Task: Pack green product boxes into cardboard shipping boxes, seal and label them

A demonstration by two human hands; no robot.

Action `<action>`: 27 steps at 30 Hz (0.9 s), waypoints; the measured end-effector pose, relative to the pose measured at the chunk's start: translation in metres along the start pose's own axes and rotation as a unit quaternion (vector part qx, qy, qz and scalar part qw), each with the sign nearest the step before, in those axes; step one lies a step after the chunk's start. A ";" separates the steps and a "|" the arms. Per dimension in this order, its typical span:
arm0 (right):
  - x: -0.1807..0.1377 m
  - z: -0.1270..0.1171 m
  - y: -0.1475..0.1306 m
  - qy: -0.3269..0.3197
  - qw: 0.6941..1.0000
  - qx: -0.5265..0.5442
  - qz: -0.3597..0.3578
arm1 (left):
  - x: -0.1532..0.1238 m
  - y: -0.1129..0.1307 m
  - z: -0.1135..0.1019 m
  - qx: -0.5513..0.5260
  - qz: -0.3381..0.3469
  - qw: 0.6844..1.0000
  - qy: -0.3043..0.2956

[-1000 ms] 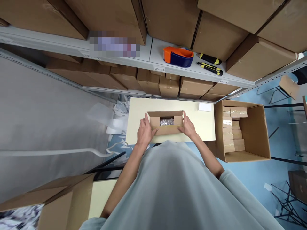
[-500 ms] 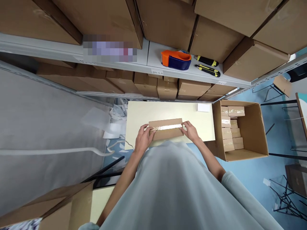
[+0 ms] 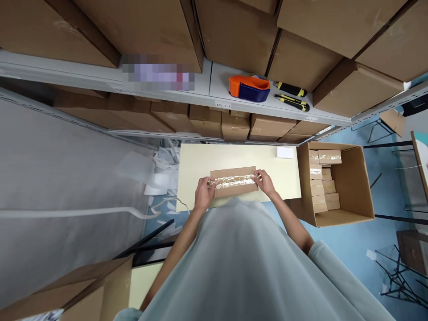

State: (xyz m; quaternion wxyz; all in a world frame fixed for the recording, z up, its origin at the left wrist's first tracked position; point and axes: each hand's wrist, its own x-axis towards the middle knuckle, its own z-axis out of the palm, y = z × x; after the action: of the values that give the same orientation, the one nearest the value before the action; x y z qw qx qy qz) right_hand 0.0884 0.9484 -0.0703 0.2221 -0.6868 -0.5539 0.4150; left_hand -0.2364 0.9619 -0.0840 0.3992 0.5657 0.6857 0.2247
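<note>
A flat, narrow cardboard box point(image 3: 230, 192) lies lengthwise on the pale yellow tabletop point(image 3: 197, 156), close to my body. Shiny clear packing tape point(image 3: 234, 180) runs along its top from end to end. At the left end, my left hand point(image 3: 204, 191) has its fingers closed on the tape at the box's edge. My right hand point(image 3: 265, 182) pinches the tape at the right end, thumb and fingertips together. Parts of the fingertips are too small to make out clearly.
An open carton point(image 3: 354, 183) with several small taped boxes stands right of the table. A white block point(image 3: 285, 152) lies at the table's back right. The shelf above holds an orange-and-blue tape dispenser point(image 3: 249, 88), two yellow-and-black utility knives point(image 3: 292, 102) and large cartons point(image 3: 237, 40).
The tape over the box now shows as a wider, shinier band. Both hands have curled tighter at the ends, the left more closed than before. The view has shifted slightly.
</note>
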 end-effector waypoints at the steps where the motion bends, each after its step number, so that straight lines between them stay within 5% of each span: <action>1: -0.001 0.000 0.001 0.002 1.000 0.005 -0.001 | 0.001 -0.001 -0.001 -0.001 0.003 1.000 -0.003; 16: 0.007 0.011 -0.003 0.002 0.998 -0.047 0.037 | 0.018 0.005 0.003 0.087 -0.007 0.996 -0.008; 27: -0.009 0.015 -0.024 -0.003 0.989 -0.146 0.031 | 0.007 0.006 0.000 0.122 0.071 0.989 0.038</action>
State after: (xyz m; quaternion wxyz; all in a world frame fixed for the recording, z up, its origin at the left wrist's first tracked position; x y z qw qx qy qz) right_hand 0.0619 0.9441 -0.0572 0.1045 -0.7275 -0.5877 0.3382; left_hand -0.2329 0.9705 -0.0818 0.2836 0.6481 0.6812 0.1885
